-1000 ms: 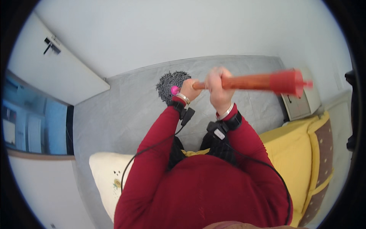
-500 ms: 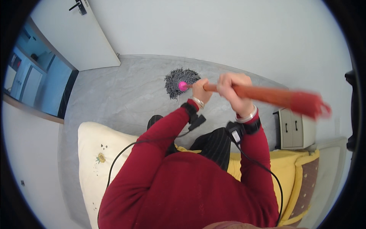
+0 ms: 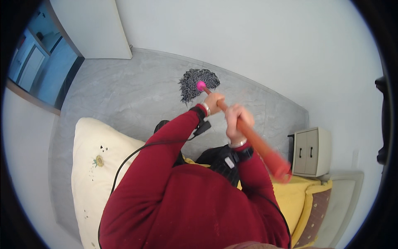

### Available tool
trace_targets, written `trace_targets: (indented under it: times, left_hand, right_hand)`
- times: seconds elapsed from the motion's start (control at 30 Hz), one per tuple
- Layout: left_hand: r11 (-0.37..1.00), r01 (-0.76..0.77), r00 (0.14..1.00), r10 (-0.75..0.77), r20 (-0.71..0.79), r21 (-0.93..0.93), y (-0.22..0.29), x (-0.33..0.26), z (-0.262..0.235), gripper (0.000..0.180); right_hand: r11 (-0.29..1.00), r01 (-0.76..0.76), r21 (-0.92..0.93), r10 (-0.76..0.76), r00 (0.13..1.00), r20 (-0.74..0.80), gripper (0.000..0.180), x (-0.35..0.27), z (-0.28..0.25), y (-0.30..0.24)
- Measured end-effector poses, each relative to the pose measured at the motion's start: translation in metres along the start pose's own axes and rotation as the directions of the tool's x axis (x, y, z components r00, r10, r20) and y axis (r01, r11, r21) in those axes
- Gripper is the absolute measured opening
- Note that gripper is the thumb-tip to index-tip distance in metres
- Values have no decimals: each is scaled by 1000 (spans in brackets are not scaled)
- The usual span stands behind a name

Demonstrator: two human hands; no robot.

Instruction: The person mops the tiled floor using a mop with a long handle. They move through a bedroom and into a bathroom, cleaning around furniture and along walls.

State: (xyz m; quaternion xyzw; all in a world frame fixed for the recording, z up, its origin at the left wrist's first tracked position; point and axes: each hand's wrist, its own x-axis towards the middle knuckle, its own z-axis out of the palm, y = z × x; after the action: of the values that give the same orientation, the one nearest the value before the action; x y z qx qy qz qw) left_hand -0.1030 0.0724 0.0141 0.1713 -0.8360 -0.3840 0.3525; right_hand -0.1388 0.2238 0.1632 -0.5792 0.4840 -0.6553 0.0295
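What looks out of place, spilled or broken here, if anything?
Nothing stands out. The left hand and right hand grip the mop, its head on the floor; I see no spill or damage, though the handle's end is blurred.

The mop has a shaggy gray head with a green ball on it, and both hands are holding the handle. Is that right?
Not quite: the ball is bright pink, not green, as the head view shows. It is on the shaggy gray mop head, and the left hand and right hand are holding the handle.
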Motion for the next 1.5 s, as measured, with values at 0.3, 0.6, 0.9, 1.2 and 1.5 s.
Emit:
trace_targets:
  times: [0.3,0.6,0.9,1.2,1.5]
  left_hand:
    - [983,-164,974,148,-174,-81,115,-49,30,23]
    - [994,-111,994,111,-8,18,15,-20,23,13]
    - [987,-147,980,154,-129,58,44,-28,34,24]
    - [989,-98,981,115,157,-112,52,-26,68,14]
    - [982,-76,989,52,140,172,48,-20,82,27]
  right_hand:
    - [905,-111,411,-70,914,400,26,24,-76,-123]
    - [957,13,290,15,995,-96,19,-38,-15,-10]
    - [1000,1,-13,1,987,160,18,-33,-48,-54]
    - [970,28,242,24,977,-210,19,-42,-47,-51]
    - [997,-14,-76,12,1000,-17,18,-68,-77,-33]
